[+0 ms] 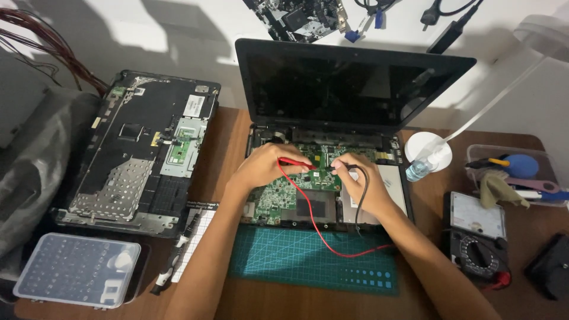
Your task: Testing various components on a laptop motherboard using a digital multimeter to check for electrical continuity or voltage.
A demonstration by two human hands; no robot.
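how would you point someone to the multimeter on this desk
Start at the open black laptop mid-desk and go right, past the white lamp base. The black analog multimeter lies flat near the wooden desk's right edge, set apart by its pale dial face and round selector knob.

Opened laptop at the middle of the desk, with parts and tools set to either side

The laptop base (296, 195) is placed at the desk's (225, 136) middle, its screen (338, 89) raised behind it, and a cutting mat (314, 261) is laid before it toward the near edge. The left hand (264, 166) and right hand (361, 184) are held over the exposed circuit board (284, 195), each with a probe whose lead is trailed across the mat. A removed keyboard cover (139, 154) is set by the left edge, a bit case (77, 269) at the near left corner. A multimeter (477, 240) is placed toward the right edge, with a tray of tools (515, 172) behind it and a lamp base (428, 148) beside the laptop.
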